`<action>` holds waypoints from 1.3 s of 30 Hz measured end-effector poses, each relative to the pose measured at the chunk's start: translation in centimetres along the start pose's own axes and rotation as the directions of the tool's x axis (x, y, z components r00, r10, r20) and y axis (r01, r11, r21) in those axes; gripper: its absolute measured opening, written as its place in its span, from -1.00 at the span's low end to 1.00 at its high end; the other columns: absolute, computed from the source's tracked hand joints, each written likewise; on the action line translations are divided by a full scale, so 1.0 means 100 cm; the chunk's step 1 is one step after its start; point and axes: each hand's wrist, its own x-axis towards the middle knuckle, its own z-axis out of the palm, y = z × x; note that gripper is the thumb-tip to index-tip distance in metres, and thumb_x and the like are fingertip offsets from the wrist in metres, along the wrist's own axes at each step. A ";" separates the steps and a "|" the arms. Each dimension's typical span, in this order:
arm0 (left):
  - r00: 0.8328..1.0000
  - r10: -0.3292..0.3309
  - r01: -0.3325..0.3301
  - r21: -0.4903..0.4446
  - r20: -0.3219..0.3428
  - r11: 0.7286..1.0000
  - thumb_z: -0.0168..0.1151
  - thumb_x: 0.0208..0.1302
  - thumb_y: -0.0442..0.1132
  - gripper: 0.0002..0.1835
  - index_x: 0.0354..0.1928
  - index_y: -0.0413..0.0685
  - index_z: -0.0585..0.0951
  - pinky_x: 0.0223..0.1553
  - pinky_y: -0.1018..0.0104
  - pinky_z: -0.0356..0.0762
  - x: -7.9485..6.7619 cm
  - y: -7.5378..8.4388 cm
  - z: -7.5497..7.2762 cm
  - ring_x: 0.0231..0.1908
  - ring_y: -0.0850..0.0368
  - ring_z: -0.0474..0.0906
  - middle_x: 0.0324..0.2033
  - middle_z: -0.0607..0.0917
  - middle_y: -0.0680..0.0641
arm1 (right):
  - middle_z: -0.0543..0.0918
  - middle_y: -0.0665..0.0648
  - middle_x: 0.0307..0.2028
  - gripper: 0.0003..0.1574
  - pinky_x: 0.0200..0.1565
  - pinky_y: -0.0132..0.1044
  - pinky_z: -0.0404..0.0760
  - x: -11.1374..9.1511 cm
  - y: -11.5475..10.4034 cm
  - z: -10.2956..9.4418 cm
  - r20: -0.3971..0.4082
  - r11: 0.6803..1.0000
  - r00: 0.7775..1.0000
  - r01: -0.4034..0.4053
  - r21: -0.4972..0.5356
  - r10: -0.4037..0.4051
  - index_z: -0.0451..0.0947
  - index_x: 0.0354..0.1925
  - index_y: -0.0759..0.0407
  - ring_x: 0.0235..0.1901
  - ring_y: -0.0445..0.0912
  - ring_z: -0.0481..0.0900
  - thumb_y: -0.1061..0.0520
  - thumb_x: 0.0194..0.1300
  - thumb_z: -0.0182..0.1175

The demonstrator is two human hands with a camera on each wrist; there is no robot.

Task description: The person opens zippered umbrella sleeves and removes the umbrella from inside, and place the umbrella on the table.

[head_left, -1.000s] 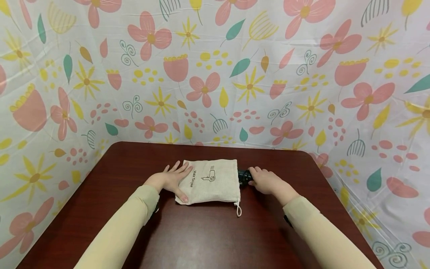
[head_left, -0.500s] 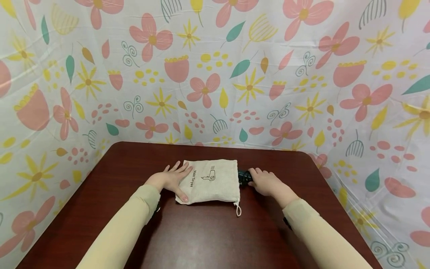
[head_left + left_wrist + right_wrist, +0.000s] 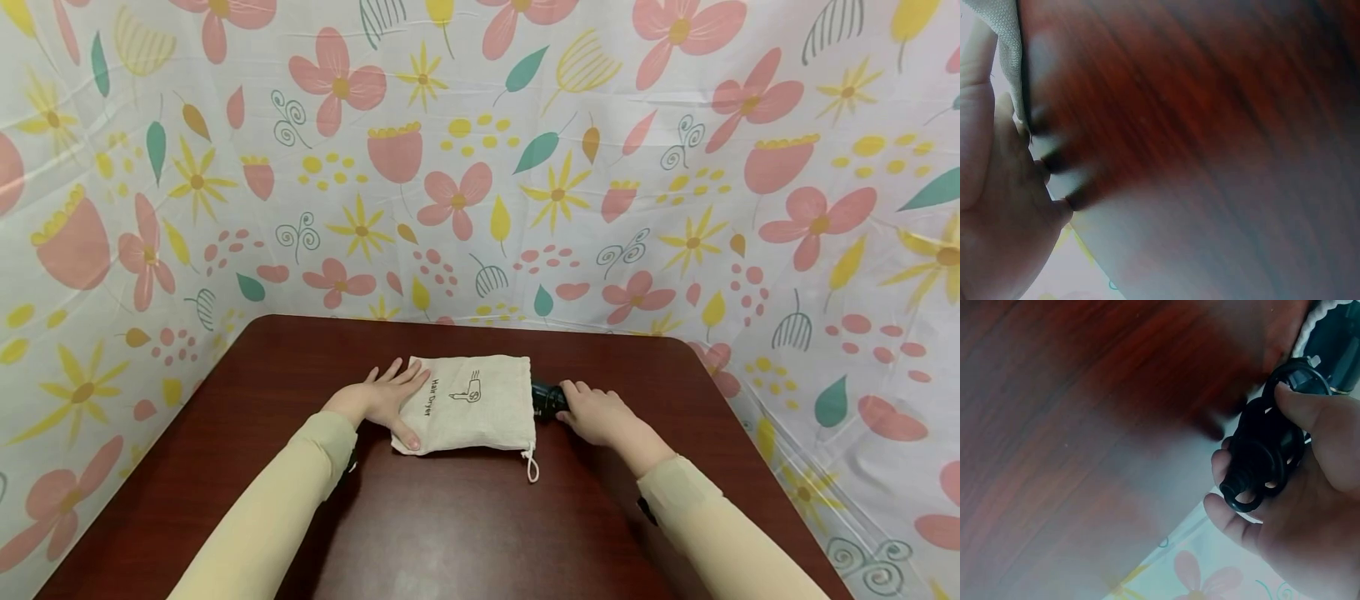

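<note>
A cream cloth drawstring bag point(image 3: 472, 408), printed "Hair Dryer" with a small dryer drawing, lies flat on the table. My left hand point(image 3: 386, 404) presses on its left end with fingers spread. From the bag's opening on the right sticks out the black end of a hair dryer point(image 3: 546, 400), the rest hidden inside. My right hand point(image 3: 596, 414) grips this end. In the right wrist view, looped black cord point(image 3: 1263, 453) sits within the curled fingers, beside the bag's frilled opening point(image 3: 1317, 319). The left wrist view shows a bag edge point(image 3: 1011, 56) by the left hand.
The dark red-brown table point(image 3: 450, 533) has rounded far corners. A white curtain point(image 3: 480, 208) with pink, yellow and green flower prints hangs behind it and along both sides. A drawstring loop point(image 3: 532, 468) trails from the bag's near right corner.
My right hand has shifted slightly to the right with the hair dryer's end, and a little more black shows outside the bag. The left hand and the bag stay in place.
</note>
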 end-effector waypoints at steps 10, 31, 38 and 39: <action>1.000 0.000 0.000 -0.007 0.005 1.000 0.19 -0.42 0.71 0.54 0.57 0.15 -0.25 0.33 -0.32 -0.35 0.004 -0.005 0.005 0.47 -0.21 -0.49 0.53 -0.35 -0.02 | 0.52 0.30 0.06 -0.26 -0.06 0.19 0.47 -0.010 -0.004 0.001 0.002 1.000 1.000 -0.024 0.001 0.024 0.23 0.33 0.27 -0.10 0.15 0.62 -0.16 0.43 0.11; 1.000 0.005 -0.005 -0.007 -0.011 1.000 0.22 -0.42 0.70 0.54 0.58 0.11 -0.19 0.33 -0.34 -0.28 0.001 -0.002 0.001 0.47 -0.25 -0.41 0.54 -0.29 -0.05 | 0.56 0.20 -0.16 -0.34 -0.19 0.13 0.52 -0.026 -0.006 0.004 -0.053 0.999 0.998 -0.020 0.031 0.021 0.33 0.16 0.23 -0.19 0.07 0.61 -0.19 0.35 0.21; 1.000 0.003 -0.003 -0.005 -0.008 1.000 0.20 -0.44 0.71 0.54 0.57 0.15 -0.21 0.33 -0.33 -0.28 0.001 -0.001 0.003 0.47 -0.23 -0.42 0.54 -0.30 -0.02 | 0.57 0.19 -0.12 -0.33 -0.24 0.09 0.54 -0.027 -0.003 0.005 -0.056 1.000 0.998 -0.023 0.021 0.024 0.34 0.16 0.21 -0.19 0.08 0.62 -0.22 0.34 0.20; 1.000 0.002 -0.002 -0.003 -0.007 1.000 0.19 -0.44 0.71 0.54 0.57 0.14 -0.21 0.34 -0.32 -0.28 0.001 0.000 0.002 0.47 -0.23 -0.42 0.53 -0.31 -0.02 | 0.57 0.20 -0.11 -0.33 -0.24 0.10 0.54 -0.027 -0.003 0.004 -0.056 0.999 0.998 -0.021 0.024 0.023 0.34 0.17 0.21 -0.18 0.08 0.62 -0.22 0.34 0.21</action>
